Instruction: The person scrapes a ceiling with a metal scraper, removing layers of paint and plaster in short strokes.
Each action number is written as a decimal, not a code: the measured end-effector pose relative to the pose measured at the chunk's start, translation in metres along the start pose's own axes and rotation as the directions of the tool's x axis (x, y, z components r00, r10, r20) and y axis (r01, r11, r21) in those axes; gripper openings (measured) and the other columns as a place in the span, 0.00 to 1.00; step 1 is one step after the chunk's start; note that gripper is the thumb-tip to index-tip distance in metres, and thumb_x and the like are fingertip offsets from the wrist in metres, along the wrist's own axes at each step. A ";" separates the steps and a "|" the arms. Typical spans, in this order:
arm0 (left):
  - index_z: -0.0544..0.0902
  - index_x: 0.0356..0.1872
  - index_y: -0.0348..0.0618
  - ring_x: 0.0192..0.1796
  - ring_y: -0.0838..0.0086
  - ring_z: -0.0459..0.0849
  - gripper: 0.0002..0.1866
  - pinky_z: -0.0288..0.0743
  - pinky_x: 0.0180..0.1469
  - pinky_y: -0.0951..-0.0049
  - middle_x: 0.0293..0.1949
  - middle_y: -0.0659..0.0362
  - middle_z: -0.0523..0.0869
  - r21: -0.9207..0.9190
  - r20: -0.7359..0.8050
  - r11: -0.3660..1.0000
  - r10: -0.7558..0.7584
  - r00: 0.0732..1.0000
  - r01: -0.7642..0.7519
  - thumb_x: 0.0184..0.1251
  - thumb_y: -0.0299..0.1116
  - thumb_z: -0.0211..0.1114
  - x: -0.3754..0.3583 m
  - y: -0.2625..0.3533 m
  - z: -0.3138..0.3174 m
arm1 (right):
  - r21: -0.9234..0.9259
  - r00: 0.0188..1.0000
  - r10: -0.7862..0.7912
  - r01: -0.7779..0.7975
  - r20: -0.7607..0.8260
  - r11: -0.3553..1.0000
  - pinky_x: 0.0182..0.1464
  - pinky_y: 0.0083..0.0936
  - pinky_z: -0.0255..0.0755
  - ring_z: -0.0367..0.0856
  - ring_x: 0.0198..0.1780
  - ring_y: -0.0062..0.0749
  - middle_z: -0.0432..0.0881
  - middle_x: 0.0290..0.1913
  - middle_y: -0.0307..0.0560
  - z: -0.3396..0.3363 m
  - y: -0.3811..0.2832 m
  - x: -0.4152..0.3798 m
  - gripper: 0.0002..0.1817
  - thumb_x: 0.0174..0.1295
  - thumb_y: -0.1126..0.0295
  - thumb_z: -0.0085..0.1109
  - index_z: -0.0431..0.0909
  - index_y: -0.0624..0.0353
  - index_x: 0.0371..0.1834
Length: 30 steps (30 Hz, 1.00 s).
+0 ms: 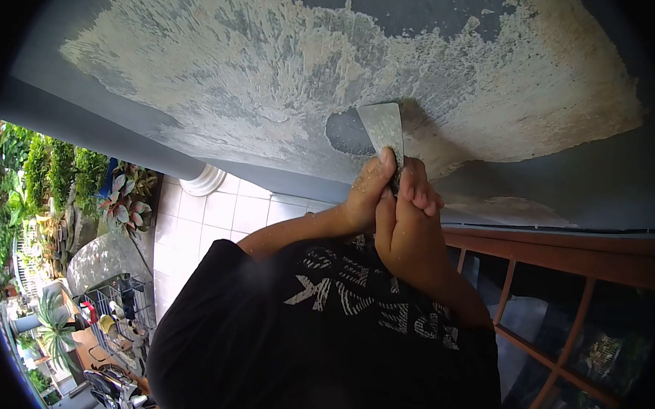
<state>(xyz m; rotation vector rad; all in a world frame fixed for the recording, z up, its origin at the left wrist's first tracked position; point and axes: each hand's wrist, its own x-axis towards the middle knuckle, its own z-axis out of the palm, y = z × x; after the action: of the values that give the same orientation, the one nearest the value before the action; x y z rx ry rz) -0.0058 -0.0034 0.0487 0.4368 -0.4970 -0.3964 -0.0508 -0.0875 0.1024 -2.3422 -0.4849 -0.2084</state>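
Observation:
A putty knife (382, 124) with a flat metal blade rests its broad edge on a wall (224, 66) whose grey paint is scraped and mottled. The blade edge meets the wall beside a rounded dark grey patch of paint (348, 134). My left hand (368, 186) is closed on the knife's handle, its thumb lying along the base of the blade. Against it, my right hand (416, 213) wraps the same handle from the other side, fingers curled. Most of the handle is hidden by my hands. Small pale specks cling to my left hand and forearm.
Brown-framed window panes (544, 312) stand to the right. At the left are a grey column with a white base (204, 181), pale floor tiles (220, 210) and leafy plants (63, 165). Farther down-left, a wire rack (118, 305) holds assorted items, with a motorcycle (114, 392) near it.

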 end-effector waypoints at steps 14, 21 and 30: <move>0.68 0.20 0.46 0.29 0.68 0.76 0.29 0.72 0.50 0.58 0.23 0.60 0.70 0.044 0.019 0.998 -0.036 0.999 0.036 0.71 0.56 0.32 0.001 0.014 0.008 | 0.032 1.000 0.003 -0.002 -0.030 0.999 0.37 0.42 0.68 0.76 0.37 0.52 0.71 0.37 0.63 0.004 -0.007 0.002 0.17 0.59 0.75 0.45 0.64 0.75 0.49; 0.68 0.22 0.45 0.30 0.68 0.75 0.29 0.71 0.50 0.60 0.24 0.60 0.70 0.041 0.009 0.993 0.114 0.993 -0.114 0.71 0.56 0.31 0.003 0.024 -0.010 | 0.033 0.999 -0.049 0.048 0.020 0.998 0.40 0.39 0.67 0.75 0.38 0.54 0.70 0.36 0.63 0.012 -0.006 0.026 0.17 0.59 0.75 0.45 0.64 0.75 0.50; 0.70 0.22 0.44 0.33 0.66 0.79 0.29 0.71 0.50 0.59 0.24 0.57 0.73 -0.027 0.045 0.995 -0.093 0.995 0.094 0.71 0.56 0.32 -0.003 0.009 -0.002 | -0.073 1.000 0.025 -0.025 -0.001 0.997 0.38 0.35 0.70 0.78 0.36 0.47 0.72 0.38 0.61 0.009 -0.006 -0.003 0.20 0.58 0.77 0.44 0.63 0.76 0.53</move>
<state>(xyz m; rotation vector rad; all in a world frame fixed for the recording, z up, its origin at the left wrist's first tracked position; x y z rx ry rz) -0.0045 0.0058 0.0504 0.4255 -0.5136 -0.5037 -0.0553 -0.0786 0.0990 -2.4178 -0.4540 -0.2178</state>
